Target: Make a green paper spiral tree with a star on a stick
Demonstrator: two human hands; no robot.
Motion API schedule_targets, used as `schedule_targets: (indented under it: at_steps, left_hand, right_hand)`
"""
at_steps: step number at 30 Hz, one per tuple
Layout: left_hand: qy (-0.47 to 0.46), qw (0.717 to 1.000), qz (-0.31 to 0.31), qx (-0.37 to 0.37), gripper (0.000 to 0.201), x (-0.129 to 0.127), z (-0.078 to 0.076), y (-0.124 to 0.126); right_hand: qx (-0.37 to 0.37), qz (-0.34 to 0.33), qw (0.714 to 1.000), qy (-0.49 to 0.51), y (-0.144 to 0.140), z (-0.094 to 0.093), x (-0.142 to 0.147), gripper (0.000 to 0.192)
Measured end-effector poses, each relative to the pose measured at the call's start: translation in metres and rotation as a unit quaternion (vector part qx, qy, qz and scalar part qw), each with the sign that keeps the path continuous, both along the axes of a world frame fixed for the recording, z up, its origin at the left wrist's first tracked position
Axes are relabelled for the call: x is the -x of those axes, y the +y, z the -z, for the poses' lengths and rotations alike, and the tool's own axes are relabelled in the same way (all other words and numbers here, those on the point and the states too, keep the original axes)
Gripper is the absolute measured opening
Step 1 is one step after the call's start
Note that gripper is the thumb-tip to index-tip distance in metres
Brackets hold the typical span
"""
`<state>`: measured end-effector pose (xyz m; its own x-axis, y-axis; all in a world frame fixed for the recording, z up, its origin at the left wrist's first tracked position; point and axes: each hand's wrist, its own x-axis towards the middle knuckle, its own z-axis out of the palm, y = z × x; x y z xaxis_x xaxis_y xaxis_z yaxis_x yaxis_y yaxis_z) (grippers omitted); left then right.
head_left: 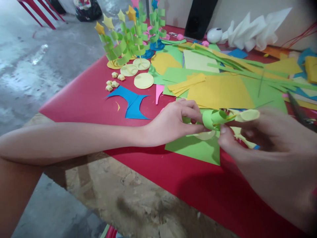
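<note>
the curled green paper strip point(212, 119) on a thin stick sits between both hands, just above a flat green paper sheet point(195, 148) on the red counter point(94, 99). the left hand point(173, 122) pinches its left end with closed fingers; the right hand point(267, 155), blurred and close to the camera, grips the right side near a pale yellow paper disc point(247, 115).

the left arm comes in from the left edge, bare and almost straight, the forearm lying low and level. the left hand point(173, 122) is turned palm down, its fingers bent forward and the fingertips pinched together. the right hand point(269, 155) is close to the camera at the right side, blurred, with its back toward the viewer. its thumb points to the left hand and its fingers are curled in a pinch. the two hands nearly meet.
</note>
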<state>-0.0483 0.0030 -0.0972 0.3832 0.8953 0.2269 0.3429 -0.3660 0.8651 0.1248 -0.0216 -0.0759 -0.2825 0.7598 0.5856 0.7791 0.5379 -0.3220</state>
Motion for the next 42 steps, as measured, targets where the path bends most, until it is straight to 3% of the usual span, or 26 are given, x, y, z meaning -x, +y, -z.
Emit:
schedule_targets:
  at_steps: [4,11,22,26,32,38,42]
  left_hand:
    - [0.005,1.000,-0.002,-0.009,0.007,0.000,0.000,0.000]
    - [0.010,1.000,-0.006,-0.003,0.006,0.000,0.000,-0.001]
    - [-0.005,1.000,0.010,-0.004,0.004,0.001,0.001,0.000]
    - [0.003,1.000,0.011,-0.005,0.006,0.001,0.001,-0.001]
    - [0.000,1.000,0.007,0.001,0.006,0.000,0.000,0.000]
    - [0.005,1.000,0.000,0.009,0.004,-0.001,-0.001,-0.001]
    - [0.007,1.000,-0.001,-0.001,0.004,0.000,-0.001,-0.001]
  right_hand:
    - [-0.018,-0.011,1.000,0.002,0.005,0.004,-0.002,0.012]
    - [0.055,0.058,0.997,0.001,-0.006,-0.003,0.004,0.011]
    - [0.032,-0.002,0.999,0.018,0.006,0.001,-0.003,0.008]
    - [0.081,0.014,0.994,0.071,0.006,0.001,-0.007,0.006]
    - [0.132,-0.032,0.976,0.173,0.008,0.002,-0.011,0.032]
    - [0.165,-0.088,0.963,0.196,0.012,0.000,-0.011,0.021]
    - [0.161,-0.080,0.961,0.208,0.014,0.002,-0.013,0.018]
